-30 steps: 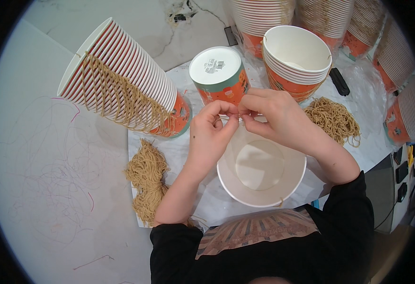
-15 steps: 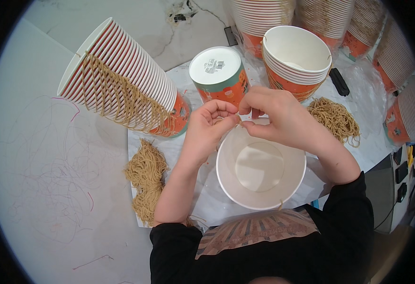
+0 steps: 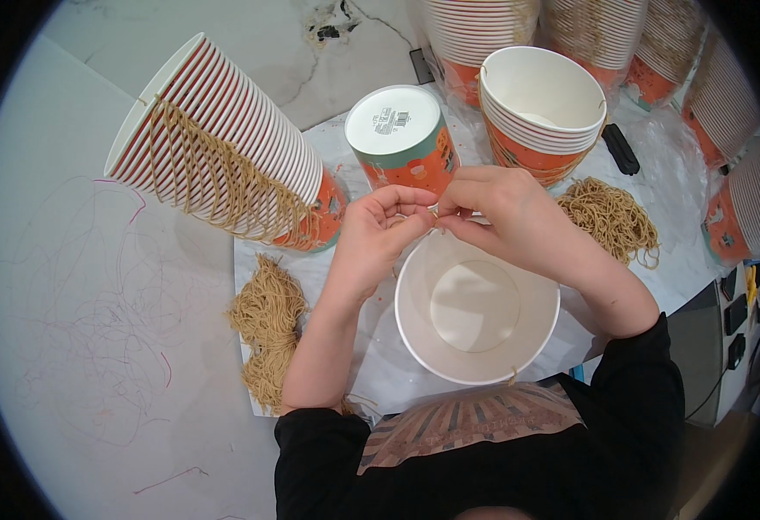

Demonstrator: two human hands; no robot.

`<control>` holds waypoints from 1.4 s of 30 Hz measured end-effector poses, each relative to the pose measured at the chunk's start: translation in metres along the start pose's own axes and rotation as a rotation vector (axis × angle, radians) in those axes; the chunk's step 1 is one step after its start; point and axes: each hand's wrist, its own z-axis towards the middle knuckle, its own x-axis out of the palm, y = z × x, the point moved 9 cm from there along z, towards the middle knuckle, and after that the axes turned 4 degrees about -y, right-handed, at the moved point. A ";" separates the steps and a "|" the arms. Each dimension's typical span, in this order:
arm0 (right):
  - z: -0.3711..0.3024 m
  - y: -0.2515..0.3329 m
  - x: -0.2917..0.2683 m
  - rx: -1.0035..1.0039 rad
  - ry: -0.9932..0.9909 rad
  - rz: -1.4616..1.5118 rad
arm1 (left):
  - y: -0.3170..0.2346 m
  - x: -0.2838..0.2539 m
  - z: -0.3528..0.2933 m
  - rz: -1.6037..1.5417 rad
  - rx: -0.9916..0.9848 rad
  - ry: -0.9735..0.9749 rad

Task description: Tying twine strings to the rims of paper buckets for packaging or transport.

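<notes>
A white-lined paper bucket (image 3: 477, 347) stands mouth up in front of my body. At its far rim, my left hand (image 3: 386, 227) pinches a thin tan cord (image 3: 434, 214) between thumb and fingers. My right hand (image 3: 497, 208) is closed on the same cord, its fingertips nearly touching those of the left. The fingers hide most of the cord and part of the rim. A short bit of cord also shows at the bucket's near rim. Just beyond my hands an orange bucket with a green band (image 3: 397, 126) stands upside down.
A tall leaning stack of corded buckets (image 3: 224, 147) is at the left. A shorter stack (image 3: 544, 104) stands far right, with wrapped stacks (image 3: 484, 30) behind. Tan cord bundles lie at left (image 3: 267, 329) and right (image 3: 609, 221). A black object (image 3: 621, 150) lies near the right bundle.
My fingers have shifted slightly at the rim, and the right fingertips have drawn closer together on the cord. The bucket has barely moved.
</notes>
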 end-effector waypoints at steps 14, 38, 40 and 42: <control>0.000 0.006 0.007 -0.010 0.006 -0.015 | 0.004 -0.002 0.003 0.102 0.170 -0.017; 0.008 -0.015 -0.006 0.150 -0.086 0.265 | -0.006 0.003 0.000 -0.143 0.221 -0.066; 0.008 -0.014 -0.007 0.145 -0.088 0.263 | -0.010 0.004 -0.001 -0.181 0.252 -0.090; 0.008 -0.014 -0.007 0.124 -0.083 0.258 | -0.010 0.004 -0.002 -0.185 0.251 -0.085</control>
